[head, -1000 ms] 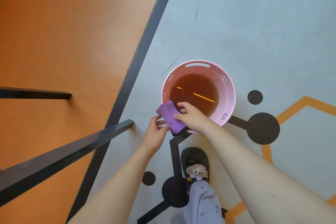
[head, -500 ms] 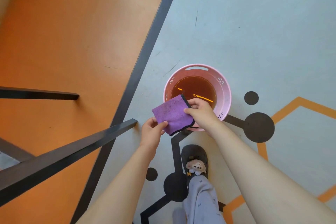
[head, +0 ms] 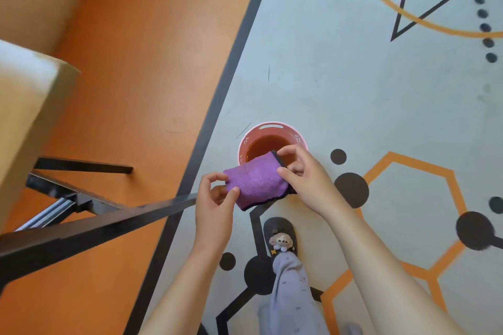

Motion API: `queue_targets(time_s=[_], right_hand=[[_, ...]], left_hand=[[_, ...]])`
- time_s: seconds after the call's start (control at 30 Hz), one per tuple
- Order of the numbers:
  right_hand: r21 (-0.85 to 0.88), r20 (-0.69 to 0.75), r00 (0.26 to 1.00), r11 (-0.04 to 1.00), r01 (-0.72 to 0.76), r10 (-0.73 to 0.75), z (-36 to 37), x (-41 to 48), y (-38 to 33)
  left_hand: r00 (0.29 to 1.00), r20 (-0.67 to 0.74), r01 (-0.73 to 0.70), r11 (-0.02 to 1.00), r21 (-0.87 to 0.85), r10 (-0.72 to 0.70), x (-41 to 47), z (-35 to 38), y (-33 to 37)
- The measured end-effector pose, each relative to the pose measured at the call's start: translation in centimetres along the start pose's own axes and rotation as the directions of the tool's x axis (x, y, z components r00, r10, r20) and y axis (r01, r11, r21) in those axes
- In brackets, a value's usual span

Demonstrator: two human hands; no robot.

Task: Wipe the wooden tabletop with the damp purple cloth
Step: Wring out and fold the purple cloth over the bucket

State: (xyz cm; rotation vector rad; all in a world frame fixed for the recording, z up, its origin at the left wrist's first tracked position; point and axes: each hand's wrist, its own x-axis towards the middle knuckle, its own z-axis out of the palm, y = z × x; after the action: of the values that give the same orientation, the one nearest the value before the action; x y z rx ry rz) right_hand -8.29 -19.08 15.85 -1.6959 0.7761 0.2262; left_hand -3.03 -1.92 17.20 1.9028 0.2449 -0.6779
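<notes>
So the cloth (head: 257, 183) is up in the air between both hands, just in front of the pink bucket (head: 273, 141) on the floor. Left hand (head: 215, 207) pinches the left edge between thumb and fingers; right hand (head: 304, 174) pinches the right edge, near the dark trim. Both are closed on fabric, not wide open.

My take: this is the fold-it-into-a-pad step before wiping. Best bet is to keep it folded flat with the edges lined up, so a broad face meets the wood. If it's dripping, I'd squeeze it over the bucket first; can't tell how wet it is from here.

The table (head: 24, 106) is off at the far left, only a pale corner showing and a bit blurry. Its black frame bars (head: 109, 221) run out across the orange floor between the person and the top, so watch shins when stepping over. A slipper (head: 281, 236) with a plush charm sits just near the bucket, easy to kick it.
</notes>
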Motion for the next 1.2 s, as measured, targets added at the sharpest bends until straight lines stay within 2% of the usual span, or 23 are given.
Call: queue_targets(time_s=[0.2,0.37,0.57,0.7,0.83,0.9,0.97,1.07,1.13,1.2], right_hand=[[0.005,-0.031,0.996,0.996,0.085,-0.085,-0.7,-10.6,-7.3],[0.004,-0.038,0.991,0.992,0.128,-0.127,-0.2,-19.6,-13.3],[-0.164,-0.133,0.952,0.954,0.252,-0.275,2.6,-28.4,-19.9],[-0.269,-0.121,0.921,0.905,0.328,-0.370,5.5,-31.9,-22.4],[-0.398,-0.078,0.871,0.816,0.419,-0.485,8.4,-33.7,-23.7],[-0.437,-0.043,0.846,0.772,0.462,-0.531,9.3,-34.0,-24.4],[-0.421,0.018,0.862,0.778,0.466,-0.506,9.9,-34.2,-25.5],[-0.236,0.180,0.930,0.903,0.358,-0.321,10.0,-34.3,-27.6],[-0.114,0.268,0.936,0.958,0.264,-0.227,10.4,-34.4,-28.6],[-0.059,0.285,0.942,0.977,0.203,-0.178,11.1,-34.2,-29.2]], left_hand=[[0.983,0.079,-0.172,0.980,0.099,0.165,-8.7,-5.3,4.8],[0.941,0.139,-0.331,0.924,0.192,0.308,-16.3,-10.9,9.1],[0.868,0.114,-0.495,0.827,0.267,0.483,-23.1,-18.2,12.8],[0.834,0.038,-0.535,0.789,0.303,0.551,-26.7,-23.4,13.7],[0.847,-0.062,-0.479,0.808,0.344,0.528,-29.4,-26.9,13.1],[0.874,-0.077,-0.424,0.830,0.364,0.480,-30.1,-28.3,13.0],[0.919,-0.069,-0.347,0.877,0.332,0.389,-30.4,-30.0,13.3],[0.979,0.012,-0.205,0.974,0.098,0.205,-30.5,-32.3,13.5],[0.988,0.063,-0.135,0.988,-0.076,0.140,-30.7,-33.2,13.4],[0.992,0.065,-0.095,0.976,-0.194,0.110,-31.0,-33.5,13.3]])
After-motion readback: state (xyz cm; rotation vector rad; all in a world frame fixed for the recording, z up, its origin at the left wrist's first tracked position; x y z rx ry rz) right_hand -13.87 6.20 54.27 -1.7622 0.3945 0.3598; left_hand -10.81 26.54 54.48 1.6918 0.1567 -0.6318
